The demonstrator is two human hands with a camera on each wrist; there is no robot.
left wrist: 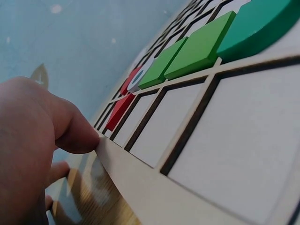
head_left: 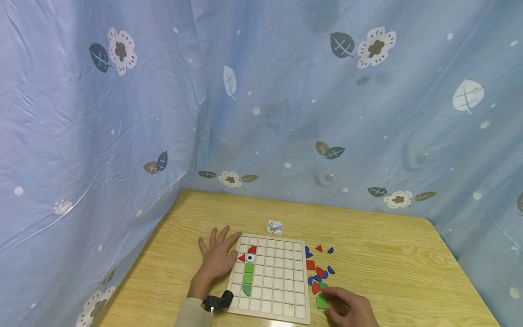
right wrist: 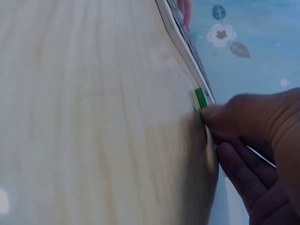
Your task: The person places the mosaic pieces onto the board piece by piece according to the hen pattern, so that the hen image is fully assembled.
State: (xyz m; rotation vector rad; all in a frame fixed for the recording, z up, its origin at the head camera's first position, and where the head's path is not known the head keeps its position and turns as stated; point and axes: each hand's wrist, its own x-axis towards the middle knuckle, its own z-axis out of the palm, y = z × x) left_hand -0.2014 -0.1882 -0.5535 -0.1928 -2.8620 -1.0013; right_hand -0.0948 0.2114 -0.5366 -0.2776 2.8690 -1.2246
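Note:
A wooden grid board [head_left: 282,314] lies on the table. Its left columns hold a red quarter-round [head_left: 252,249], a red triangle [head_left: 242,257], a white eye disc [head_left: 251,258], two green squares [head_left: 248,278] and a teal quarter-round [head_left: 247,289]. Fingers spread, my left hand [head_left: 218,256] rests at the board's left edge, its thumb touching the rim in the left wrist view. Right of the board, my right hand [head_left: 351,306] is over the loose pieces. Its thumb and fingers are apart beside a loose green square [head_left: 321,302] and a partly hidden teal piece [head_left: 323,285].
A small printed pattern card [head_left: 275,227] lies behind the board. Loose red and blue pieces line its right side, including a red square [head_left: 311,265], a red triangle [head_left: 319,248] and several blue half-rounds [head_left: 331,270]. A patterned blue curtain [head_left: 261,113] surrounds the table.

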